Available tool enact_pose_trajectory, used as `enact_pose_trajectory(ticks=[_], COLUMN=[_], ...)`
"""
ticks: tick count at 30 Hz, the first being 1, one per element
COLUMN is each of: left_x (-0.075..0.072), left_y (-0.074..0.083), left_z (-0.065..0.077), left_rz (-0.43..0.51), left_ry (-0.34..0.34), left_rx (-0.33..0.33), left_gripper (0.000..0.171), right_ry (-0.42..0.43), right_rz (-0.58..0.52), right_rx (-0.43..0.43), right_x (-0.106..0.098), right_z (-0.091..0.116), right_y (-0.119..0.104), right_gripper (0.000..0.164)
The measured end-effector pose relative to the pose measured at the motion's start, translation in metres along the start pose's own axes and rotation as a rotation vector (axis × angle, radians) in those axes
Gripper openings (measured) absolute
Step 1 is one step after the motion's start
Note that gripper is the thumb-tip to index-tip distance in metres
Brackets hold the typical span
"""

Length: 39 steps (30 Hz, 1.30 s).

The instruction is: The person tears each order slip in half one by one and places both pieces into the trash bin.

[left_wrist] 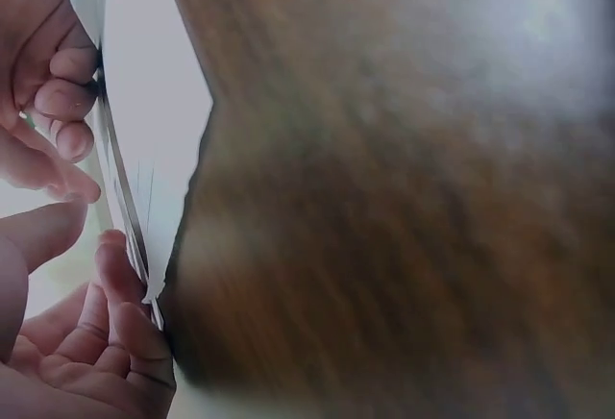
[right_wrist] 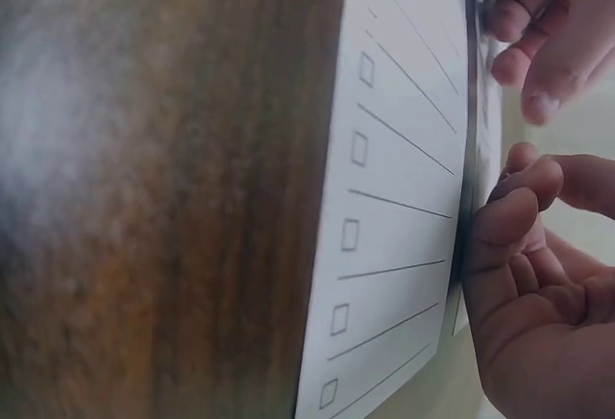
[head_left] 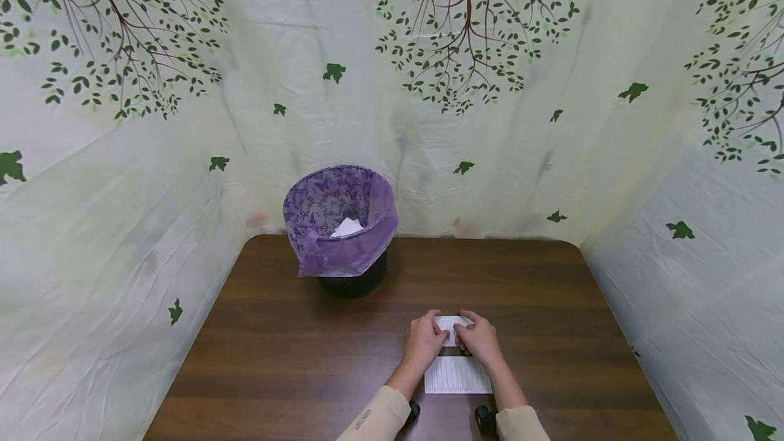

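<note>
1. Two bare hands work close together over the bench, and each has hold of the same thing. The left hand [head_left: 424,336] pinches it with thumb and fingers bent in.
2. The right hand [head_left: 480,339] pinches it from the other side, its thumb near the left one.
3. Between them is one small white paper piece with thin printed lines [head_left: 449,322]; from the left wrist I can see a ragged edge on it.
4. Just nearer the person lies one white rectangular lined sheet [head_left: 457,376], flat. Beside its rules runs a row of small printed squares, at least five of them; I can read no words there.
5. Two pale beige sleeves [head_left: 381,416] cover the forearms; the left one bears a dark mark, like lettering, too small to read. Two black wrist pieces [head_left: 486,420] sit by the cuffs.
6. All this is over one dark brown wood-grain bench [head_left: 275,373].
7. Towards its far left stands one black round bin [head_left: 355,284] with a purple patterned plastic liner [head_left: 343,260]; white paper scraps [head_left: 348,226] show inside.
8. Around hangs pale cloth [head_left: 422,148] printed with three leafy trees and scattered single green leaves.
</note>
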<state>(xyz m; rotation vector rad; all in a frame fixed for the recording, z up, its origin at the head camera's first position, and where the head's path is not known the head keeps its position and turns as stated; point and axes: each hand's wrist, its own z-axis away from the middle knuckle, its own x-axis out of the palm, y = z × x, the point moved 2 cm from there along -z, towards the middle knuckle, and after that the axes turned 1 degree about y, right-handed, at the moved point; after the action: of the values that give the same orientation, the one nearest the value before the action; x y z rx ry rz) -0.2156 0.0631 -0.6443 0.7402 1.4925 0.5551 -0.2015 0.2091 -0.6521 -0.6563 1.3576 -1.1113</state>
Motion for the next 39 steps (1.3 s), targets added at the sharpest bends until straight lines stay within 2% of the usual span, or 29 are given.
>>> enact_pose_trajectory(ticks=[6,11,17,24,31,34,39], left_x=[0.006,0.0097,0.0102,0.0088,0.0071,0.0062,0.0041], left_y=[-0.0007,0.0002,0.0006,0.0007,-0.0001,0.0002,0.0009], left_z=[-0.0036,-0.0063,-0.0063,-0.0044,-0.0009,0.0005,0.0004], left_rz=[-0.061,-0.161,-0.186,-0.158,-0.114,-0.106,-0.089], left_ry=[-0.001,0.01,0.002,0.045,0.118,0.146,0.158], left_rx=[-0.001,0.045,0.065,0.087,0.102,0.122,0.129], left_gripper=[0.049,0.049,0.046,0.038,0.021,0.016,0.016], right_ry=[0.044,0.073,0.106,0.119,0.101,0.091,0.093], right_rz=[0.132,0.209,0.278,0.265,0.262,0.253,0.224], right_rx=[-0.051,-0.095,-0.106,-0.098,-0.109,-0.11,-0.102], right_x=[0.0035,0.0064,0.0089,0.0101,0.0104,0.0104,0.0106], right_z=[0.0017,0.0039,0.0028,0.0025,0.0031,0.003,0.0033], right_y=[-0.002,-0.0055,-0.005,-0.0036,-0.0042,-0.0051,-0.0056], right_gripper=[0.049,0.044,0.034,0.023,0.034,0.028,0.015])
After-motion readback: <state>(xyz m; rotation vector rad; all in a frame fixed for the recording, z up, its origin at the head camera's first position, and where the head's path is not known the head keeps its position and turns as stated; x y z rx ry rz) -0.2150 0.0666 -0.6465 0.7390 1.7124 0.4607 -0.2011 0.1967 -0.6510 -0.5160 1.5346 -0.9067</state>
